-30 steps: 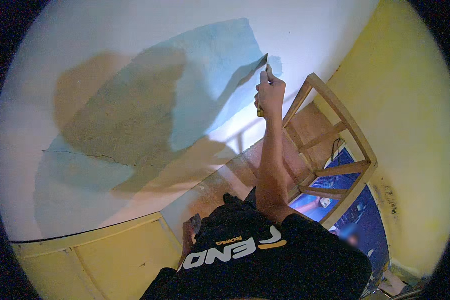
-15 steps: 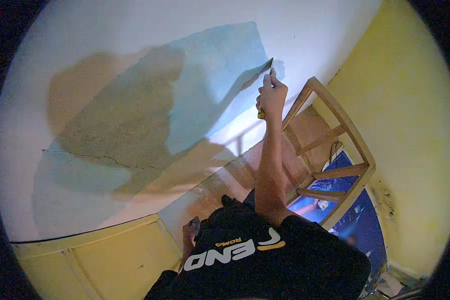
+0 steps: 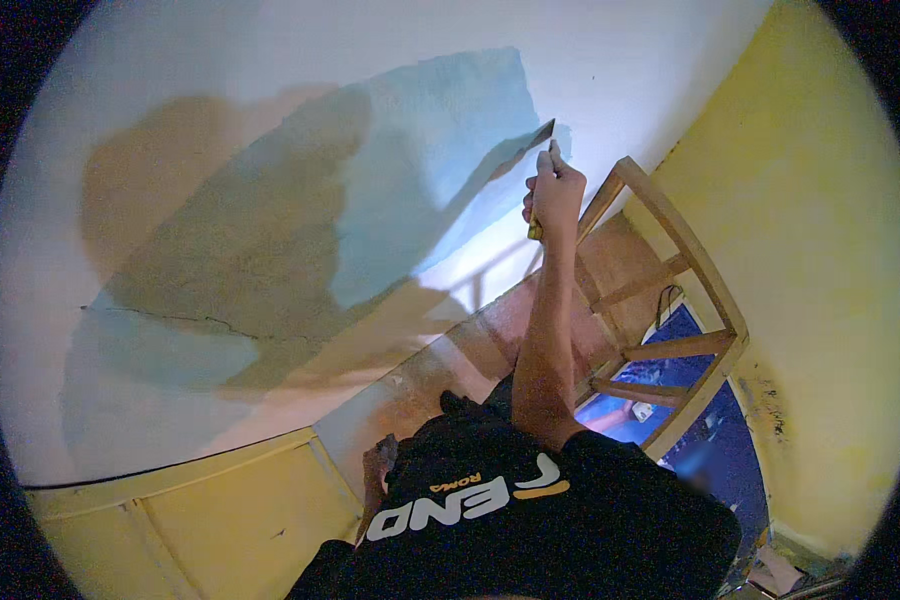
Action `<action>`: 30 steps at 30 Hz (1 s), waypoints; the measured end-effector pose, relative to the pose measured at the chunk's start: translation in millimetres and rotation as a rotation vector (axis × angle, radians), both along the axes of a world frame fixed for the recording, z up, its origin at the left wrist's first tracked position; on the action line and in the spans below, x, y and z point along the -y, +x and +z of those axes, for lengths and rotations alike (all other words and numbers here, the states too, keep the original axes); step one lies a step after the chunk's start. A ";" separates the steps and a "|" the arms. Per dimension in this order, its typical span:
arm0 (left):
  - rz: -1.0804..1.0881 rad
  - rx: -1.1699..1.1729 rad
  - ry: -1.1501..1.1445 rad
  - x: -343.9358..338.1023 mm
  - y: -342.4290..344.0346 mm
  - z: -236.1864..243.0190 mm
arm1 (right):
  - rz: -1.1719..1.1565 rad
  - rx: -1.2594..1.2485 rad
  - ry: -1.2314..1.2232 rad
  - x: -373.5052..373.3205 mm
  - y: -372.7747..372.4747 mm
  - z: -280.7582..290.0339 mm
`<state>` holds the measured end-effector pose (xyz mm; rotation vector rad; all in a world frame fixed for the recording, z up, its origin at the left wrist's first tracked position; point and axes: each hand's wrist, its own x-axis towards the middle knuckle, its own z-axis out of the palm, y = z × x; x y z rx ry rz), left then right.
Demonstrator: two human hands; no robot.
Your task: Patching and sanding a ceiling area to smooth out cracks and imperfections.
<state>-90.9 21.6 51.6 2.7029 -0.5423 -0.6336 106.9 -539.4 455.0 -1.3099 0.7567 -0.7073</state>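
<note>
My right hand (image 3: 555, 195) is closed round the handle of a scraper (image 3: 535, 226), its thin blade raised at the right edge of a pale blue patch (image 3: 440, 110) on the white wall (image 3: 270, 40). The blade's shadow falls across the patch; whether it touches the wall I cannot tell. My left hand (image 3: 375, 467) is low beside my black shirt, partly hidden and dim, closed on something grey that I cannot make out. A thin crack runs along the lower left of the patch.
A wooden frame (image 3: 682, 220) with crossbars stands at the right, against a yellow wall (image 3: 810, 250). Behind it are a reddish-brown surface (image 3: 615, 232) and a blue panel (image 3: 730, 460). A yellow panelled surface (image 3: 220, 500) lies at the lower left, and a dark cord loops beside the frame.
My right hand and the scraper have moved rightward and slightly down along the patch's edge, and the shadow has shifted with them. My left hand stays low beside the shirt.
</note>
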 end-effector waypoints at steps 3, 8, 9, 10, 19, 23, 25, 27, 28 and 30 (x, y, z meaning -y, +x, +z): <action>0.367 -0.233 -0.015 22.0 13.4 9.8 | 0.033 0.022 -0.033 3.5 -2.5 -1.5; 0.239 -0.002 -0.266 32.4 15.0 18.2 | -0.048 0.027 0.007 1.0 -2.8 0.1; 0.239 -0.005 -0.269 33.9 17.4 25.7 | -0.045 0.030 -0.003 2.1 -6.8 -1.2; 0.041 -0.024 -0.273 34.7 21.9 37.3 | -0.048 0.030 -0.017 5.3 -10.6 -2.9; 0.176 0.007 -0.061 4.2 5.2 -4.8 | -0.090 0.063 -0.063 -6.7 11.9 -10.2; 0.104 -0.101 -0.450 11.1 0.3 19.3 | -0.179 0.078 -0.169 4.3 17.9 -33.7; 0.119 -0.123 -0.325 14.0 2.7 10.8 | -0.174 0.056 -0.274 17.6 20.5 -43.8; 0.094 -0.130 -0.071 -2.1 3.5 -22.5 | -0.201 0.077 -0.277 21.5 17.1 -41.1; 0.074 -0.110 0.060 -29.7 -4.5 -47.4 | -0.121 0.105 -0.211 5.9 21.8 -27.5; -0.003 -0.107 0.183 -49.0 -1.3 -89.0 | -0.079 0.069 -0.103 11.3 10.4 -17.0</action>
